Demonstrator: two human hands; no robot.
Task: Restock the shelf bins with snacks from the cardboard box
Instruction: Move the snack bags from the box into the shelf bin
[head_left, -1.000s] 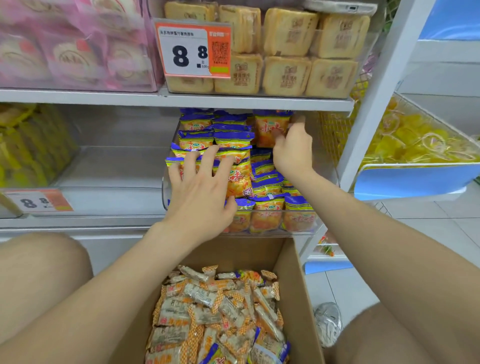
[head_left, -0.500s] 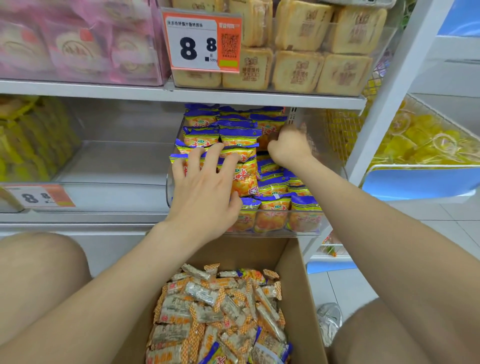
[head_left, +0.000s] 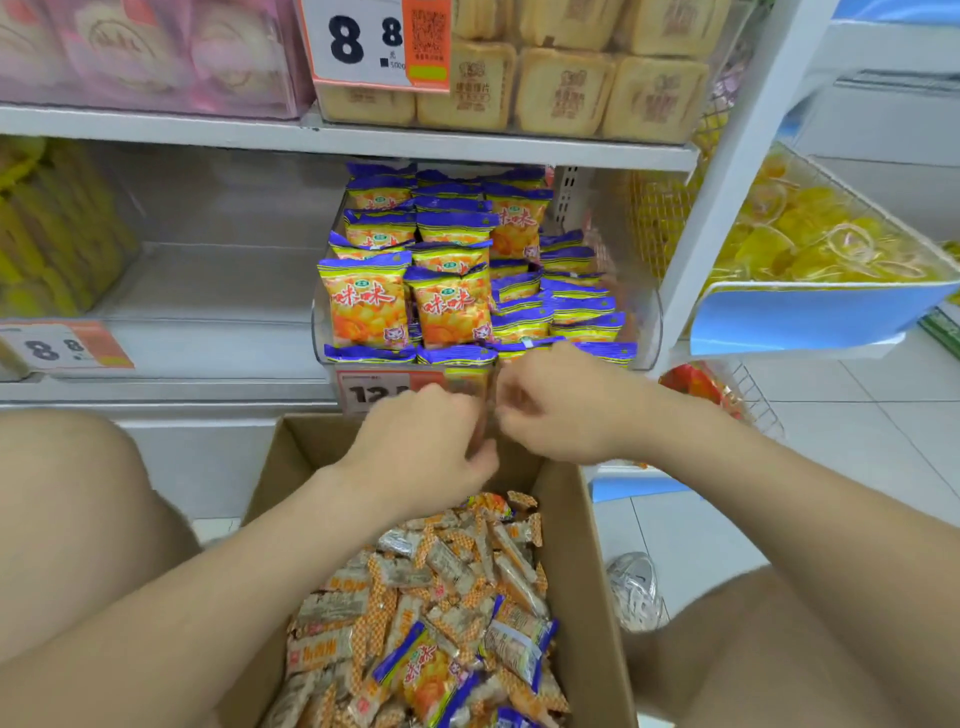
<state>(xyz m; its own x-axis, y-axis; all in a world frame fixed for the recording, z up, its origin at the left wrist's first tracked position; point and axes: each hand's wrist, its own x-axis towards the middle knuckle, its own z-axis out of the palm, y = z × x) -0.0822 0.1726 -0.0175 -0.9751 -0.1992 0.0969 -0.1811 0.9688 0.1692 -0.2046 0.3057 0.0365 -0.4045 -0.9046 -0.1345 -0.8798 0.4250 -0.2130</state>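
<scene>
While 2 snack packets (head_left: 366, 306) stand upright facing out | left hand (head_left: 426, 441), right hand (head_left: 558, 410): grips curled, contents unclear

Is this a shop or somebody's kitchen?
Most likely a shop. Price tags hang on the shelves, and clear bins hold many identical snack packets.

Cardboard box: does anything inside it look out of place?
Yes. Near the front of the cardboard box, a few blue-and-orange snack packs lie among the checkered bars. They look like the packs in the clear bin above.
</scene>
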